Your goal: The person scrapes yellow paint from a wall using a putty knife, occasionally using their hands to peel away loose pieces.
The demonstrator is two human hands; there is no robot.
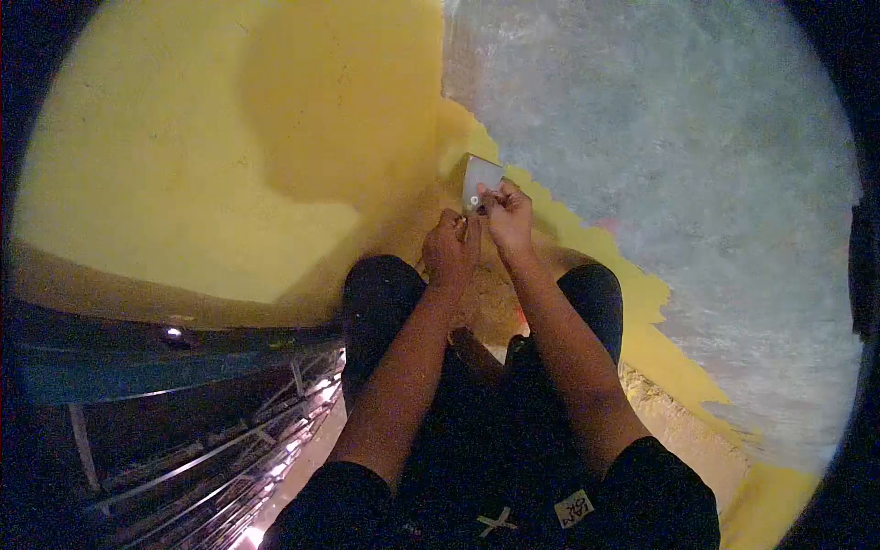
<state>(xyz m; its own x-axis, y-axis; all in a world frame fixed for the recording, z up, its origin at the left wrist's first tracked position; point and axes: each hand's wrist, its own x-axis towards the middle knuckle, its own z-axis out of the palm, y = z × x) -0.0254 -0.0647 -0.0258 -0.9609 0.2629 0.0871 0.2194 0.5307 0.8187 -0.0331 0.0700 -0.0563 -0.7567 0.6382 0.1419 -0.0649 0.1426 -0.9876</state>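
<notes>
A small flat grey piece (482, 174), perhaps a scraper blade or sandpaper, is held up in front of the wall corner. My right hand (510, 215) pinches its right edge, fingers closed. Just below its lower left side is my left hand (449, 246), with the fingers curled; whether it grips the piece's lower end is too small to tell. Behind both hands lies the yellow wall (183, 165), and to the right the grey-blue wall surface (678, 156) with a jagged yellow border.
Metal railing or scaffold bars (202, 458) with bright lights run along the lower left. A dark ledge (137, 367) sits above them. My bent knees are on both sides of my forearms. A rough broken edge (678, 412) shows at the lower right.
</notes>
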